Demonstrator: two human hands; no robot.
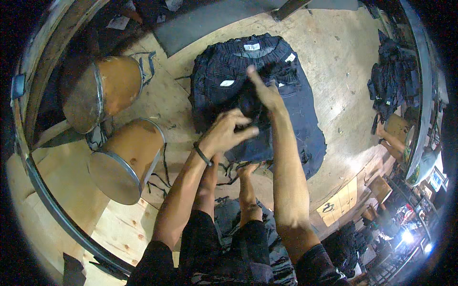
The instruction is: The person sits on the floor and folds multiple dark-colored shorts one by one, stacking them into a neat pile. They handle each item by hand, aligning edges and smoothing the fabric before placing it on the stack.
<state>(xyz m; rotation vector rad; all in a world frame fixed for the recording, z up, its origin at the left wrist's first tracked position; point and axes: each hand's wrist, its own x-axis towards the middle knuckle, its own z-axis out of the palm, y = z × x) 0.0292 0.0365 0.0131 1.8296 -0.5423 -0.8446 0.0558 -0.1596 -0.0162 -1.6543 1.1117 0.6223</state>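
Observation:
Dark denim trousers [299, 114] with a gathered elastic waist lie in a stack on the floor in front of me, waistband at the far end. A white label sits inside the waist, and white patches show at the pockets. Above them is a blurred black bunch of cloth [247, 101], whose kind I cannot make out. My left hand [229, 129] is at its near left side, fingers apart and bent. My right hand [268, 94] reaches over the trousers at its right, one digit stretched out; motion smears the other fingers, so its grip is unclear.
Two brown drum-shaped containers [136, 148] with metal rims lie on their sides at the left. Dark clothes [393, 76] are heaped at the far right, near another person's bare legs [392, 143]. A grey sheet [200, 26] lies along the back. Black cords trail near my feet.

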